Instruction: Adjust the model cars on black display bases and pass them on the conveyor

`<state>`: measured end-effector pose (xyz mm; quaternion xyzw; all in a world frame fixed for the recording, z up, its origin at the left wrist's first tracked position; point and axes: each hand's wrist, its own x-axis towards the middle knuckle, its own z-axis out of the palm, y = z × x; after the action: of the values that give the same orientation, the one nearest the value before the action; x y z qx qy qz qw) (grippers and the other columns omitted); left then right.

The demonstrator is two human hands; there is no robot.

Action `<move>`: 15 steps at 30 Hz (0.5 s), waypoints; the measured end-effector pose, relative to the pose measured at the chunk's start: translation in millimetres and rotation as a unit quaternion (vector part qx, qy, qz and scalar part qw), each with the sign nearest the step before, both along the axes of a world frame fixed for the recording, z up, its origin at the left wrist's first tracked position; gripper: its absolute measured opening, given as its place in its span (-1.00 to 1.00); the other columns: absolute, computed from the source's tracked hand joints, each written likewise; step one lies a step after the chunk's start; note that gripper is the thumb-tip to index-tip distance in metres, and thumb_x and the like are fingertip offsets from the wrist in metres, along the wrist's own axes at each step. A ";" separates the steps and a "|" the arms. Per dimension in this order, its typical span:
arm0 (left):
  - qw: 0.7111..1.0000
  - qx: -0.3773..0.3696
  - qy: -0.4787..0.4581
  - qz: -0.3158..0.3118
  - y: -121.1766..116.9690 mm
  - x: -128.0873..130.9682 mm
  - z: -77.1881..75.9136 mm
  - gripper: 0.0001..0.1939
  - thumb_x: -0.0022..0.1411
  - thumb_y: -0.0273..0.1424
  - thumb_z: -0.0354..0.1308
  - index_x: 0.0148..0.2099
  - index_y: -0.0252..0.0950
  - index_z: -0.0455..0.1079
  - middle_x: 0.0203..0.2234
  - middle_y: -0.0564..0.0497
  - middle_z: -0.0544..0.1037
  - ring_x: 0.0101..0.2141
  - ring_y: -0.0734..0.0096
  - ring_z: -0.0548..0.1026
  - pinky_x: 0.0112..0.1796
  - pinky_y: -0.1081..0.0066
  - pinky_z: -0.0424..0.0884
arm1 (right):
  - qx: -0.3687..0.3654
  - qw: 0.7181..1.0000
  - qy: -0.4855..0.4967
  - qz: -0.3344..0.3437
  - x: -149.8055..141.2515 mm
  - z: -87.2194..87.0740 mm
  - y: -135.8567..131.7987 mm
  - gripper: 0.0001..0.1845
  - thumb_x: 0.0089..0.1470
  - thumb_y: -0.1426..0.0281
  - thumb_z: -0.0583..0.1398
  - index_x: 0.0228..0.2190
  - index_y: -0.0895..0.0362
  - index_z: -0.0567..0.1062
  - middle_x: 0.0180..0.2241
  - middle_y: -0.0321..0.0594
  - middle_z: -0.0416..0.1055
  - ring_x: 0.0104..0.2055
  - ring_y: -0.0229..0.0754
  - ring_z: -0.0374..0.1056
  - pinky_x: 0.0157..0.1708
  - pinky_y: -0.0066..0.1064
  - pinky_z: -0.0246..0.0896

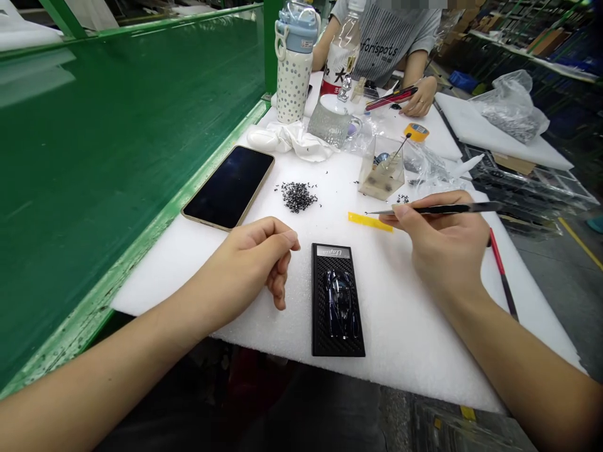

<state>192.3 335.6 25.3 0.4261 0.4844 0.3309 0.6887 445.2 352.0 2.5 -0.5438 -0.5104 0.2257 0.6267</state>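
Observation:
In my right hand [445, 242] I pinch a pair of dark tweezers [447, 208]. A tiny dark speck shows at their tip, above a short yellow strip [370, 221]; I cannot tell if they grip it. My left hand [261, 257] is loosely closed above the white foam sheet, thumb against the forefinger, nothing visible in it. Between my hands lies a dark blue model car [342, 304] on a black textured base [320, 342] with a silver nameplate [333, 251]. Beyond it is a loose pile of tiny black parts [298, 197].
A phone [230, 185] lies at left. Behind are a clear container [382, 169], a glass mug [327, 122], a dotted bottle [293, 85] and crumpled tissue [301, 141]. A red-and-black tool [503, 273] lies right. Opposite, another person's hand [419, 97] is beside red-handled tools [391, 99].

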 end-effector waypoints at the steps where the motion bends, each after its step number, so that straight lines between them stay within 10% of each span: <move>1: 1.000 -0.002 0.020 -0.009 0.1 1.4 1.3 -0.81 0.30 -0.35 0.11 -0.40 -0.23 0.33 -0.69 0.18 0.34 -0.71 0.51 0.34 -0.66 0.43 0.45 | 0.015 1.000 -0.008 -0.003 -4.5 4.0 -6.2 -0.69 -0.08 0.35 0.48 -0.40 0.07 0.45 -0.47 -0.33 0.49 -0.41 -0.13 0.57 -0.32 -0.36 0.63; 15: 0.936 0.091 0.283 -0.190 -3.7 12.8 18.7 -0.80 0.11 -0.26 0.12 -0.48 -0.17 0.50 -0.67 0.07 0.50 -0.65 0.43 0.38 -0.70 0.50 0.12 | -0.031 0.980 -0.188 0.055 -43.0 32.0 -79.1 -0.78 -0.02 0.38 0.43 -0.43 -0.02 0.48 -0.34 -0.28 0.50 -0.26 -0.18 0.54 -0.33 -0.32 0.54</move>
<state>205.1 331.9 44.0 0.6474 0.5368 0.1023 0.5312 402.2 272.9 34.5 -0.5672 -0.6405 0.1695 0.4892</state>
